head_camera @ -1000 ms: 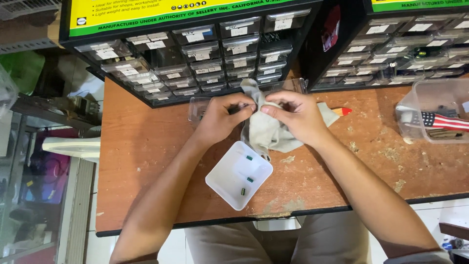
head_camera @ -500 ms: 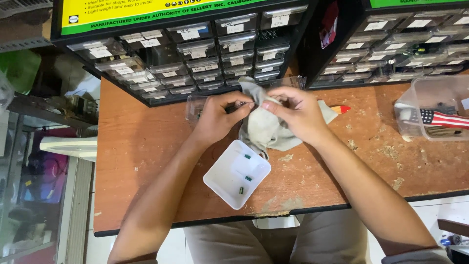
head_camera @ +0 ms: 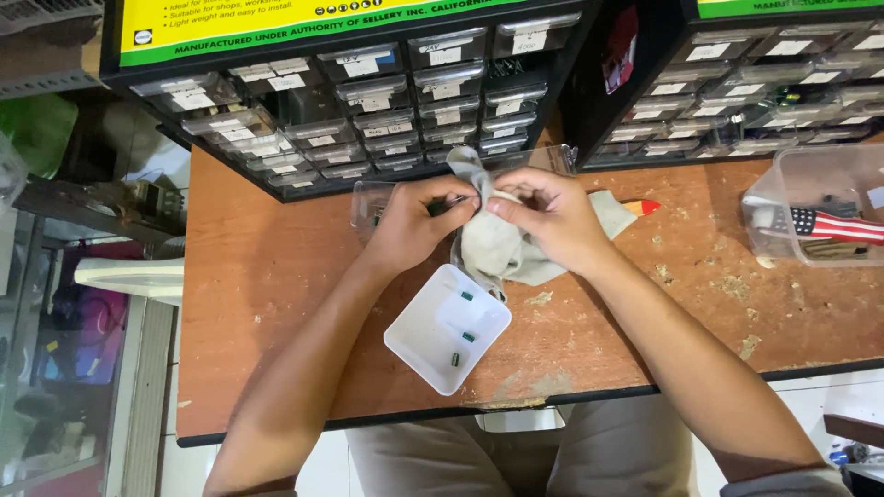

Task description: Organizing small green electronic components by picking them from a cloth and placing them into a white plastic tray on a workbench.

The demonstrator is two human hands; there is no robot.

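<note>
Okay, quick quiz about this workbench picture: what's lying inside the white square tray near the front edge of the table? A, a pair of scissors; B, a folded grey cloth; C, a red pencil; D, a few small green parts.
D: the white tray holds a few small green parts scattered on its floor, while the grey cloth sits behind it in both hands, outside the tray.

Drawer cabinets (head_camera: 368, 101), white tray (head_camera: 447, 328) (small green parts inside), clear tub (head_camera: 810, 207)
</note>
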